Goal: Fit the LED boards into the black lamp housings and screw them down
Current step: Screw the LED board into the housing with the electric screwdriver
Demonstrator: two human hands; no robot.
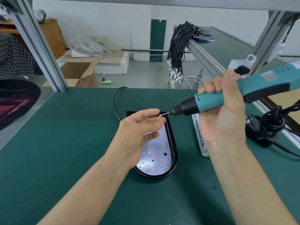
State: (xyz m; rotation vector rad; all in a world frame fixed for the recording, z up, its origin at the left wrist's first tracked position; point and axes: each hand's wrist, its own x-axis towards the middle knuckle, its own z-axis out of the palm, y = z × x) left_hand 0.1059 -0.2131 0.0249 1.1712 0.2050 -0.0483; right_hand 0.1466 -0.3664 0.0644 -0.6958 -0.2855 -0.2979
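- The person stands at a green worktop (65,143), both bare forearms reaching in over its near edge.
- A black lamp housing (174,146) lies flat near the middle of the worktop, rounded end toward the near edge, squared end toward the far edge.
- A white LED board (159,157) sits inside the housing, dotted with small red points and marked "12V".
- The left hand (138,135) hovers over the far half of the housing, palm turned up, covering part of the board. Its thumb and forefinger pinch a small silver screw (160,116); the other fingers curl loosely.
- The right hand (222,111) is wrapped firmly round a teal electric screwdriver (227,96), held above the worktop and slanted down to the left.
- The driver's bit tip meets the screw at the left fingertips, above the housing's far end.
- A thin black cable (115,101) curves from the housing's far end toward the worktop's far edge.
- Just right of the housing lies a white strip reading "BALANCER" (200,135).
- Near the right edge rests a black power adapter (266,132) with its cord bundled on top.
- Beyond the far edge, a bunch of black wires (178,49) hangs over an aluminium rail.
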